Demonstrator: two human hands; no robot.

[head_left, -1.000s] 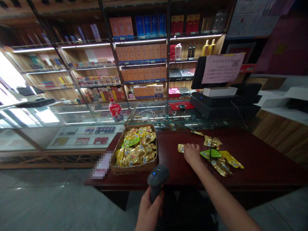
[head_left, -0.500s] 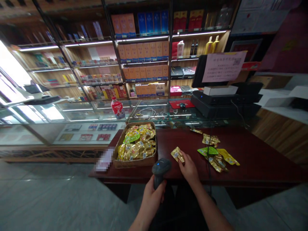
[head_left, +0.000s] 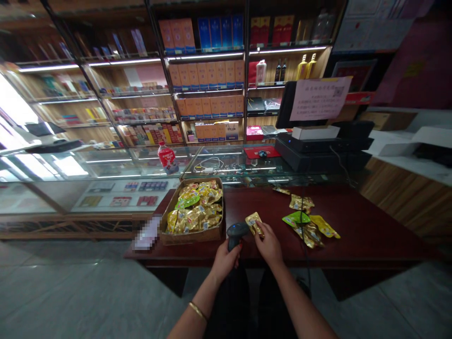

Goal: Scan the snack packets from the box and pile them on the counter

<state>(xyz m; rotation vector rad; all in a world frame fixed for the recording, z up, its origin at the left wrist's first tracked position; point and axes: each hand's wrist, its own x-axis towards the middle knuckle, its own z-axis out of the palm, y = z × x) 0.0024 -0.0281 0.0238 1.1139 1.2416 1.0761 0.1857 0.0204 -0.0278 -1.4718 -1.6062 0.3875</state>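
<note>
My left hand (head_left: 226, 259) is wrapped round the handle of a dark grey barcode scanner (head_left: 237, 230), its head turned toward the right. In my right hand (head_left: 269, 245) is a small gold snack packet (head_left: 254, 223), pinched by its right side just beyond the scanner's head. Left of the scanner, a cardboard box (head_left: 192, 237) holds many gold packets and a green one (head_left: 187, 200). To the right of my right hand lie several loose packets: gold ones (head_left: 310, 234), a green one (head_left: 295, 218) and a yellow one (head_left: 325, 226).
The dark red desk (head_left: 247, 197) backs onto a glass display counter (head_left: 229, 165). On the counter stand a red bottle (head_left: 167, 157) and a monitor (head_left: 286, 106) with a paper sign. A black cable (head_left: 302, 202) hangs across the loose packets.
The scanner's head has swung right and come up close to the gold packet. My right hand still grips the packet, now tilted up more. The whole view has shifted slightly.
</note>
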